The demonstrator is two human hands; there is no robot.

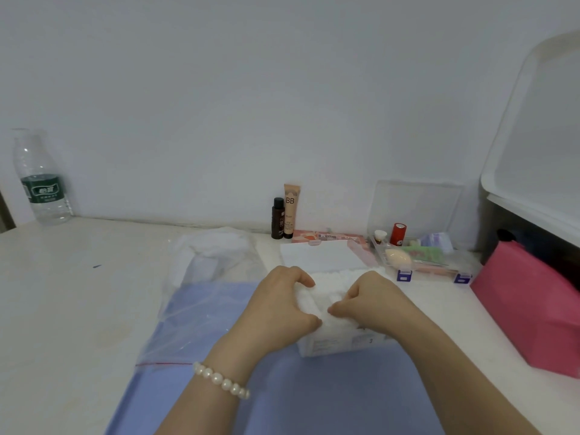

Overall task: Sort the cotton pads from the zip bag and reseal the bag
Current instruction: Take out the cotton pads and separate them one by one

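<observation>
- cotton pads (337, 282): white, fluffy, rough-edged mass heaped in the top of a small white box (332, 345) with faint print on its near side; standing on a blue mat (314, 397) at the middle of the table (78, 293).
- left hand (279, 306): fingers and thumb curled round the left side of the heap, grip closed on the cotton; pearl bracelet (221, 380) on the wrist.
- right hand (370, 301): fingertips bent down and pinching the cotton at the near right of the heap, grip narrow and holding the pads.
- zip bag (204, 296): clear, crumpled plastic, lying flat just left of the hands, partly over the mat; red zip strip (163, 363) along its near edge; a white lump inside at the far end; open or sealed, cannot tell.
- white flat lid or sheet (323, 257) just behind the box.
- farther back by the wall: dark small bottle (277, 218) beside a tube marked bb (291, 210), both upright.
- right: clear organiser case (423, 255) with its lid raised, small items inside; pink bag (530, 309) near the table edge.
- far left: clear water bottle (40, 180) with green label, upright.
</observation>
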